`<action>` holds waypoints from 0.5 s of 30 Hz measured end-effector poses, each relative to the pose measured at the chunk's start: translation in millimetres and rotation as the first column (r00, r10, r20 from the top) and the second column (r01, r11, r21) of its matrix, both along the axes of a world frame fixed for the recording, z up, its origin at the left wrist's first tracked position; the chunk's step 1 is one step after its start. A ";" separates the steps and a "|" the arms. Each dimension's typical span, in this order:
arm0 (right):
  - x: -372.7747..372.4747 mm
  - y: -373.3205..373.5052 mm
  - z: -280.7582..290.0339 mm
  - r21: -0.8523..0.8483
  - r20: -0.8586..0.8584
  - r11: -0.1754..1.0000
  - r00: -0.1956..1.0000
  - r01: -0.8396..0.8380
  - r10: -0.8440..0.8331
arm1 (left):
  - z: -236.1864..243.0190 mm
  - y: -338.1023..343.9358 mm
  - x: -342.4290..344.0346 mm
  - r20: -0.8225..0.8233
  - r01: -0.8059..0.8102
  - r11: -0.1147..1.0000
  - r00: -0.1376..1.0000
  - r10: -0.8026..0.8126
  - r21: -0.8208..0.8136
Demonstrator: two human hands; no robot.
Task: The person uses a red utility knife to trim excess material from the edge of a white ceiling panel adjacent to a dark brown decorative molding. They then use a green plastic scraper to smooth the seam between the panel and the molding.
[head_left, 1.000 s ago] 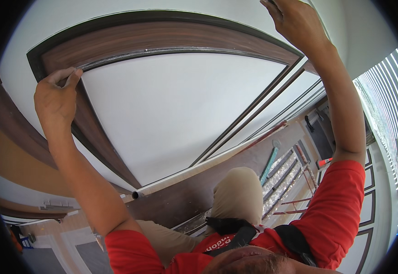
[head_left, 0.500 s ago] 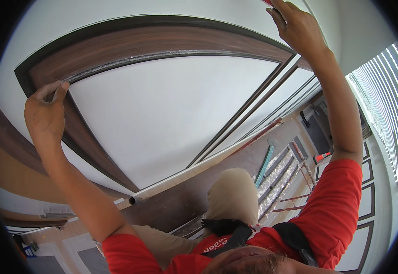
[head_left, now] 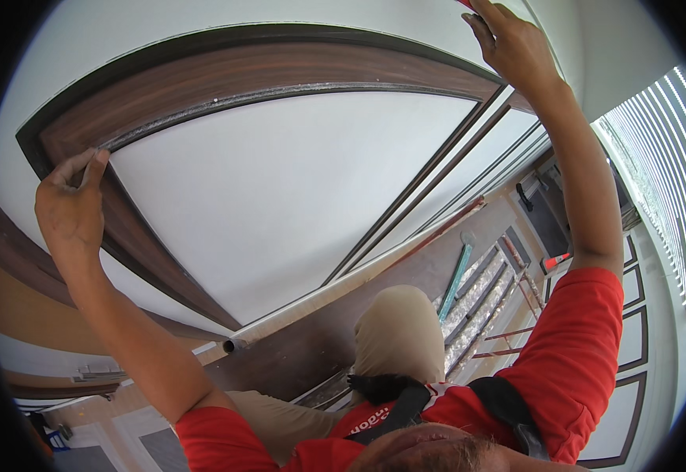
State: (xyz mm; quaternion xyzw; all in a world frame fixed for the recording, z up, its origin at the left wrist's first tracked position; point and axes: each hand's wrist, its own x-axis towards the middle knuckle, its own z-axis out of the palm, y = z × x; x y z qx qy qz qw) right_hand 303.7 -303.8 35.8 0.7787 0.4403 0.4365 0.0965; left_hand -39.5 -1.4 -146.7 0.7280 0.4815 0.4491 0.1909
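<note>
A brown wood-grain frame (head_left: 280, 67) with a dark edge surrounds a white panel (head_left: 280, 189) on the wall in front of me. Along its inner edge runs a dark strip (head_left: 225, 104) with a dusty, greyish face. My left hand (head_left: 71, 200) is closed at the frame's left corner, thumb and fingers pinched at the end of that strip; what lies between them is hidden. Raised at the upper right, my right hand (head_left: 520, 51) has its fingers curled round a small red thing (head_left: 465, 3), mostly cut off by the picture's top edge.
Below me is a brown platform (head_left: 280, 370) with a dark pipe end (head_left: 230, 346) beside it. A red metal scaffold frame (head_left: 504, 338), a teal bar (head_left: 454, 282) and an orange cone (head_left: 555, 260) are lower down. Bright slatted blinds (head_left: 665, 181) hang at the right.
The view has shifted slightly. Both hands keep nearly the same places, the left at the frame's corner and the right at the upper right with the red thing.
</note>
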 end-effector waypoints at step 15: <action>28.5 -15.3 -1.2 -0.005 0.060 0.999 0.997 -0.040 0.041 | 6.5 -9.0 5.5 0.030 0.024 0.996 0.999 -0.022 -0.088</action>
